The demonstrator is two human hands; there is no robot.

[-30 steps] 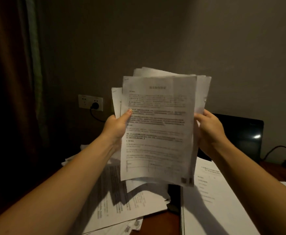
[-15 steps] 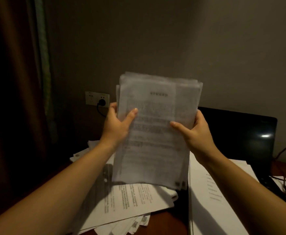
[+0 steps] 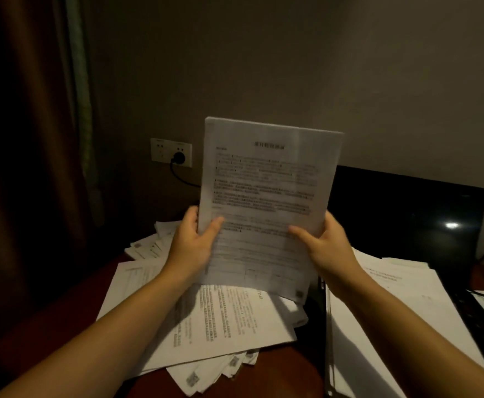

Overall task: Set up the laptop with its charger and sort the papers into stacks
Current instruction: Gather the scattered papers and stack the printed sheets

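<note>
Dim grey-brown wall fills the upper frame, with a brown curtain (image 3: 28, 139) down the left edge and a white double wall socket (image 3: 163, 149) left of centre carrying a black plug (image 3: 179, 156); across the bottom runs a dark reddish wooden desk (image 3: 283, 377). At the centre of the frame we hold a thin sheaf of white printed sheets (image 3: 266, 196) upright above the desk, its right edge overlapping the dark screen of a black open laptop (image 3: 407, 214) at the right. Our left hand (image 3: 190, 245) pinches the sheaf's left edge low down, thumb across the front and fingers hidden behind; our right hand (image 3: 325, 248) pinches the right edge the same way. We judge the sheaf light and limp. The sheets would likely slide over one another if the pinch loosened, and the unsupported upper half could fold over, so the two long edges, in the lower half, seem the right place to hold, with even pressure. Its top page shows a centred heading, blocks of small black text, a faint table near the foot and a small square code at the lower right corner; the words are too blurred to read. Beneath it a loose fan of white printed pages (image 3: 229, 320) sprawls at lower centre, and a neater white paper pile (image 3: 407, 280) lies at lower right, beside the laptop.
</note>
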